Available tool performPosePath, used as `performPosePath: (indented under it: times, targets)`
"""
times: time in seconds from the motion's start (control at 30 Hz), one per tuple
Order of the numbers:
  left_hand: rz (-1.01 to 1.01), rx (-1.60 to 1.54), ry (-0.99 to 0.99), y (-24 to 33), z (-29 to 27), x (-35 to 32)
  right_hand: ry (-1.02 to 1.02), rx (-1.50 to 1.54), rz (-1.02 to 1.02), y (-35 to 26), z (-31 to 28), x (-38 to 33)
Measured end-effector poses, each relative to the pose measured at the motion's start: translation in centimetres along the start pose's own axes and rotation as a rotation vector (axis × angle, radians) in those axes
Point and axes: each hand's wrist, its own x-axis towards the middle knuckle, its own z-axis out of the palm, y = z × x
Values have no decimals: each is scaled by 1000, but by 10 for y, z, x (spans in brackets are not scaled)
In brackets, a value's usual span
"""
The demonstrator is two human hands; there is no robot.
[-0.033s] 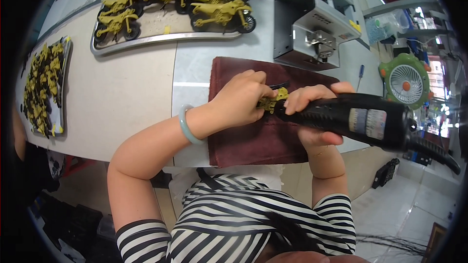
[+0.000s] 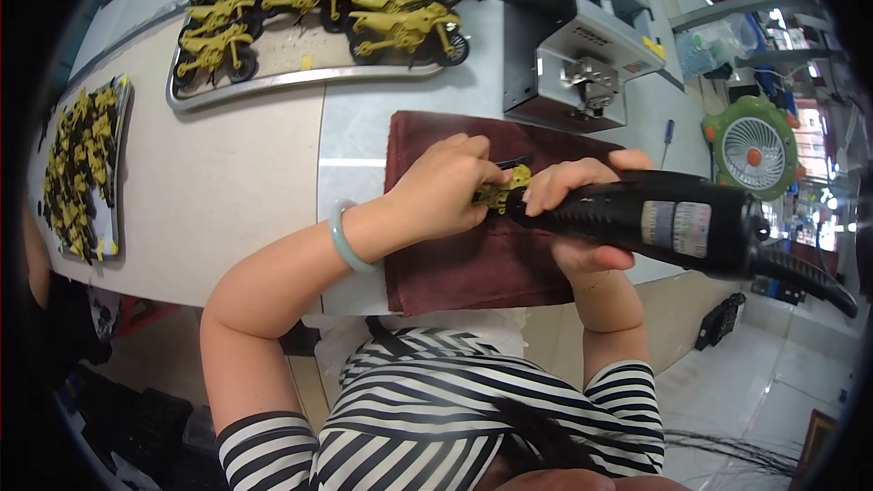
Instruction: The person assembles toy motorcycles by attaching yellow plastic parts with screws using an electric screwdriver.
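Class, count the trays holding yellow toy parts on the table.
2: a metal tray of assembled motorcycles at the top, and a tray of loose yellow parts at the left edge.

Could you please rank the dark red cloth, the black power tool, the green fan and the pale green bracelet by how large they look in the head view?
1. Dark red cloth, largest.
2. Black power tool, though it is nearer the camera, which enlarges it.
3. Green fan.
4. Pale green bracelet, smallest.
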Motion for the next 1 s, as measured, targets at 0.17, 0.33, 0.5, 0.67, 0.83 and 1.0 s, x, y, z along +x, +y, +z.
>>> performPosePath:
  times: [0.17, 0.33, 0.5, 0.67, 0.83, 1.0]
  targets:
    - [-12, -10, 32, 6, 3, 2, 245, 371, -375, -38, -29, 34]
    - [50, -22, 139, 6, 18, -5, 451, -28, -392, -5, -64, 92]
    - [-19, -3, 25, 17, -3, 0, 383, -110, -354, 14, -65, 100]
    - [-47, -34, -97, 4, -7, -1, 370, -7, -221, 9, -59, 89]
    - [-46, -59, -89, 2, -6, -1, 214, 311, -88, -16, -14, 35]
    - [-12, 9, -74, 8, -5, -4, 92, 243, -38, -22, 13, 2]
